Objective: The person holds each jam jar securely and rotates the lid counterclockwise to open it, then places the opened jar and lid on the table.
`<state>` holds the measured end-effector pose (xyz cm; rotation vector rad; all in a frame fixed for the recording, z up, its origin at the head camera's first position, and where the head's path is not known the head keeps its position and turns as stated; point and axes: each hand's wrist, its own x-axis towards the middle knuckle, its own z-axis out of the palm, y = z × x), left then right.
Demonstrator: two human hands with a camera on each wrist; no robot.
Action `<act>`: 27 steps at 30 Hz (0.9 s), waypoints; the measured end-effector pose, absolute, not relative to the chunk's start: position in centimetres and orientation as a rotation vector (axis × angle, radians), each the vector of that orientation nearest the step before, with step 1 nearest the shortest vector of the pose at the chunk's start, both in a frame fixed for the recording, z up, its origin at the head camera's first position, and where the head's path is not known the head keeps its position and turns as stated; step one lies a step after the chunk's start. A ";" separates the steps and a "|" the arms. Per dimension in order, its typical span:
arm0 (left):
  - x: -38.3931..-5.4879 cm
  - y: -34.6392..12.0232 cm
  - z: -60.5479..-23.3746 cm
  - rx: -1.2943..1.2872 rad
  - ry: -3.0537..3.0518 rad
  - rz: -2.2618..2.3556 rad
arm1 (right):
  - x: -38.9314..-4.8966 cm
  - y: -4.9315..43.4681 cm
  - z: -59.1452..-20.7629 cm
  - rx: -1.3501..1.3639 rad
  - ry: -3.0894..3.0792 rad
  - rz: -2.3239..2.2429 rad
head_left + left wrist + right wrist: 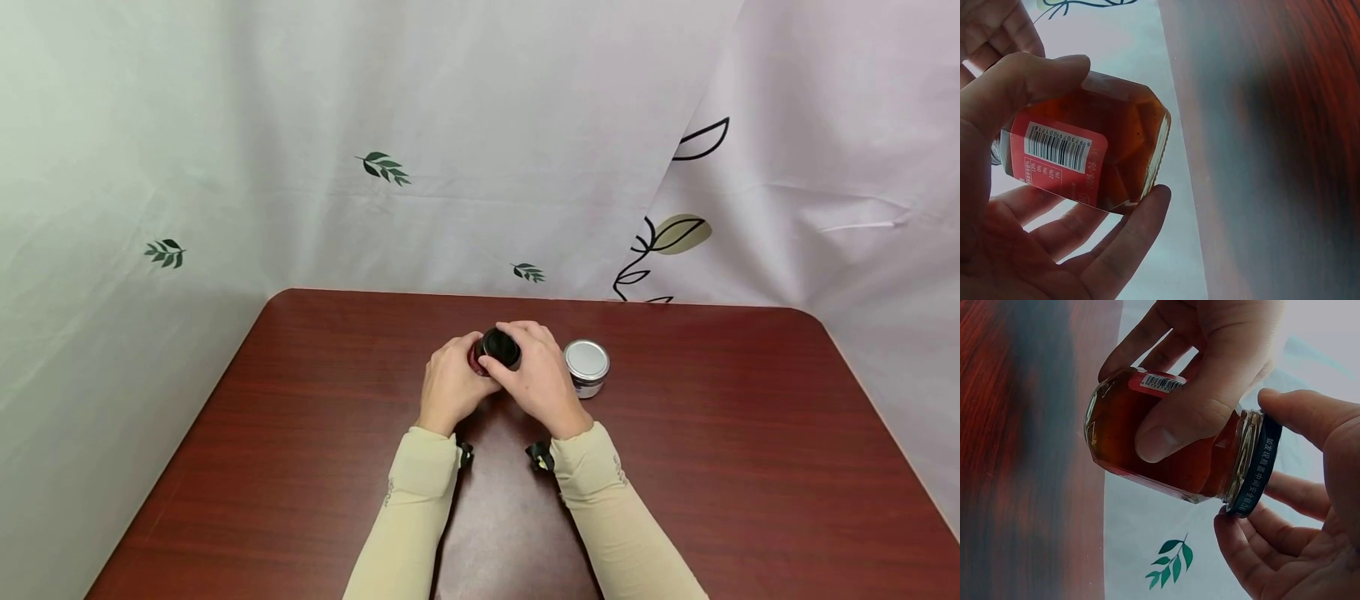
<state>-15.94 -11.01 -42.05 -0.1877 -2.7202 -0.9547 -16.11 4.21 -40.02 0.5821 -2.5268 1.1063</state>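
A faceted glass jar holds an amber-brown filling and bears a red label with a barcode. My left hand grips the jar's body, its thumb on one side and its fingers on the other. Around the rim of the dark lid, the thumb and fingers of my right hand take hold. The lid sits on the jar's neck, and light printed characters run along its edge. From the head view the lid's dark top faces up between both hands, with most of the jar hidden.
Close to the right hand stands a short round container with a silvery lid. Both are over a reddish-brown wooden table. Behind the table's far edge hangs a pale curtain with leaf prints.
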 end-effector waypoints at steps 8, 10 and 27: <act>-16.0 -11.0 -42.0 -0.192 -2.717 -0.960 | -16.1 4.3 -40.0 0.592 -2.539 1.108; -16.0 -11.0 -42.0 -0.191 -2.717 -0.963 | -16.1 4.3 -39.9 0.595 -2.541 1.107; -16.0 -11.0 -42.2 -0.192 -2.715 -0.973 | -16.0 4.4 -39.8 0.607 -2.562 1.107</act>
